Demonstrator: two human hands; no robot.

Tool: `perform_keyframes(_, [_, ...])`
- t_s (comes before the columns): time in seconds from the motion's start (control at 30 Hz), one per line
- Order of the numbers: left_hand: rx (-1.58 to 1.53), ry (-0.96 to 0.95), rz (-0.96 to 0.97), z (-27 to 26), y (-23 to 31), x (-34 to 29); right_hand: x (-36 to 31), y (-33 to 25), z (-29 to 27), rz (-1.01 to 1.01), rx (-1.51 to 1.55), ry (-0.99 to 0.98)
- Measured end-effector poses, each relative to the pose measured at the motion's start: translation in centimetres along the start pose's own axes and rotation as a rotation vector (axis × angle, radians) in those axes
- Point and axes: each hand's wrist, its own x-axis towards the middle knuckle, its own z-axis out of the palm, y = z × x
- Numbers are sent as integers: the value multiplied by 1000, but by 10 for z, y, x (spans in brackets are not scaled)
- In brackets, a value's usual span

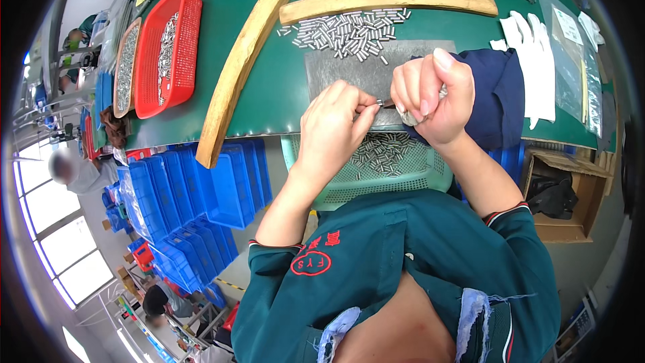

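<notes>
My left hand [336,117] pinches a small metal pin [380,102] between thumb and forefinger over the grey mat [329,67]. My right hand [437,94] is closed, thumb up, around a pale, wrapped-looking object [408,119]. Most of that object is hidden by the fingers, and its kind cannot be made out. Both hands almost meet at the pin. Beyond them lies a heap of similar metal pins [349,32], partly on the mat. Below the hands, at the table's near edge, a light green basket [336,195] holds many more pins.
Two wooden strips [390,1] border the heap on the green table [228,0]. To the left stands a red basket [191,40] with metal parts. At right lie dark blue cloth [500,94], white gloves [537,60] and plastic bags [571,47]. Blue bins [232,195] and a cardboard box [571,228] stand below.
</notes>
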Motion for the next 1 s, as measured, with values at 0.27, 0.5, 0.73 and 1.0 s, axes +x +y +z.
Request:
perform_keyframes(0.27, [-20, -7, 20, 0, -3, 2, 1, 0, 2, -67, -116, -40])
perform_keyframes(0.5, [-23, -28, 47, -2, -2, 2, 1, 1, -1, -47, -16, 22])
perform_keyframes(0.73, [-30, -28, 72, -2, -4, 3, -1, 1, 5, -92, -162, -43])
perform_keyframes(1.0, [79, -140, 145, -13, 5, 12, 1, 1, 1, -78, -80, 20])
